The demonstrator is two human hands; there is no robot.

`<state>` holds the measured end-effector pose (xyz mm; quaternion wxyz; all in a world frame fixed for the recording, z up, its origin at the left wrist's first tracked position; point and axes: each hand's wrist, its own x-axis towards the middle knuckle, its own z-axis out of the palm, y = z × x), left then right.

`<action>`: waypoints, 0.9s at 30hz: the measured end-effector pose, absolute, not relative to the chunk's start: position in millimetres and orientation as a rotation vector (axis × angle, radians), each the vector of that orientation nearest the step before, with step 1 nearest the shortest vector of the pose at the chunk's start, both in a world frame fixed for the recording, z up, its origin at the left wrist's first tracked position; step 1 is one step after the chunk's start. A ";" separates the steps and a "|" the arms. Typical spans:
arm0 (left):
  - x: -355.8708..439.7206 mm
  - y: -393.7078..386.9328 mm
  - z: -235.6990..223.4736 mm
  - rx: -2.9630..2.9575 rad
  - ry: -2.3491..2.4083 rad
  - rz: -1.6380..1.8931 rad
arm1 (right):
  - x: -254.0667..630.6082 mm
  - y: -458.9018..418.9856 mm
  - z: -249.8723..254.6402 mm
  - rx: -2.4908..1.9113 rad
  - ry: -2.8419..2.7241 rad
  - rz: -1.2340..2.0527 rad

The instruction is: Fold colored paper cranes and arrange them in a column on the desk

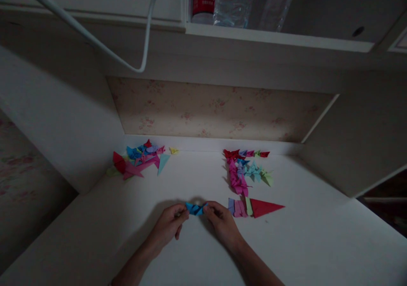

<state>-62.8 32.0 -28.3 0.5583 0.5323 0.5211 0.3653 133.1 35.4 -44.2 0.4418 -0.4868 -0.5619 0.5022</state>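
A small blue folded paper piece (195, 209) is stretched between my two hands, just above the white table. My left hand (168, 224) pinches its left end between thumb and fingers. At its right end, my right hand (222, 222) has its fingertips closed on the paper. Close beside my right hand lies a row of folded paper pieces (240, 208) in purple, pink and green, with a long red paper triangle (265, 208) at its right end.
Colourful folded papers (143, 159) are heaped at the back left. Another group of folded papers (237, 176) lies at the back right. Above, a shelf (280, 40) holds plastic bottles (232, 4). A white cable or arm (95, 40) hangs down at the upper left.
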 end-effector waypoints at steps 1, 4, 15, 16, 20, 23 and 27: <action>-62.6 31.8 -27.4 1.259 1.228 0.858 | 133.2 35.3 -43.9 -1.208 -1.394 1.242; -62.3 30.9 -24.7 1.260 1.221 0.849 | 133.3 34.5 -42.3 -1.190 -1.385 1.258; -63.7 31.5 -31.9 1.319 1.218 0.851 | 135.1 33.6 -39.8 -1.147 -1.453 1.216; -63.7 31.4 -31.6 1.319 1.217 0.851 | 135.1 33.6 -39.4 -1.150 -1.449 1.217; -63.1 29.8 -27.9 1.318 1.214 0.833 | 134.1 33.5 -39.3 -1.166 -1.385 1.253; -62.4 29.1 -25.4 1.312 1.224 0.820 | 132.4 32.8 -41.7 -1.168 -1.349 1.297; -62.5 30.5 -29.2 1.298 1.211 0.833 | 133.2 31.2 -36.6 -1.157 -1.300 1.293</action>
